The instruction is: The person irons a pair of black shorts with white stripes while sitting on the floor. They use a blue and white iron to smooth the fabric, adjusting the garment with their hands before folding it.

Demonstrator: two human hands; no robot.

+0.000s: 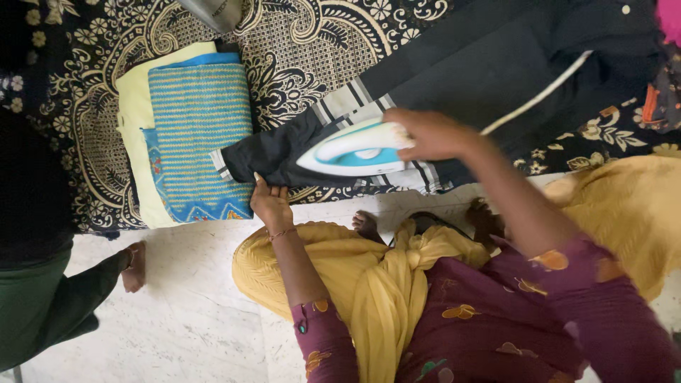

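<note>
- Dark cloth — the garment [284, 152] lies across the middle of the frame on a patterned black-and-cream bedspread [298, 57]; it looks soft, light and limp, so it likely needs pinning flat at its edge.
- A white-and-teal iron [355, 150] rests on it — hard, probably weighty; the handle on top is the place to hold.
- The right hand [433, 135] is closed on that handle.
- The left hand [269, 202], well apart from the right, presses the hem.
- At upper left, folded blue-striped cloth [198, 128] lies on a pale yellow one [131, 113].
</note>
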